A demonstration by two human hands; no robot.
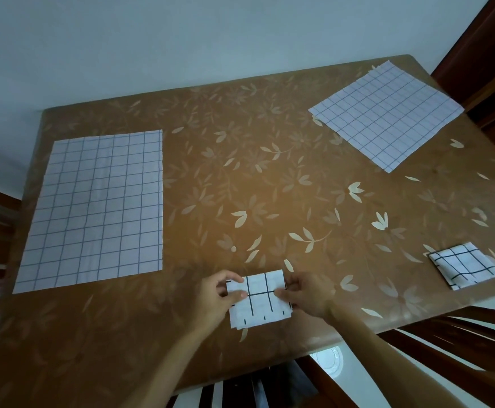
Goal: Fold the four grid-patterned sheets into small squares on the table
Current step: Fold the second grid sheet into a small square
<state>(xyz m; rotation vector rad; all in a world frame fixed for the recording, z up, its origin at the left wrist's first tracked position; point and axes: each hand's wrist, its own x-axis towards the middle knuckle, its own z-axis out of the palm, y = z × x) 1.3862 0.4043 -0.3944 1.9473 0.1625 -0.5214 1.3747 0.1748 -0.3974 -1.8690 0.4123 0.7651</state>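
head: left hand at sheet edge

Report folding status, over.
Left hand and right hand pinch the part-folded sheet. Folded square done at right; left sheet and far sheet lie flat. Nothing in the way.

- Between my fingers, the folded sheet: thin white cloth by the look, matt, softly creased
- Under the fingers, the table cover: smooth brown plastic-like film; faint gloss; pale leaf print
- Left of the fingers, the flat sheet: matt, lightly wrinkled; right of them, the small folded square: the same dull finish
- Nearer me than the fingers, the chair slats: dark wood with a polished sheen
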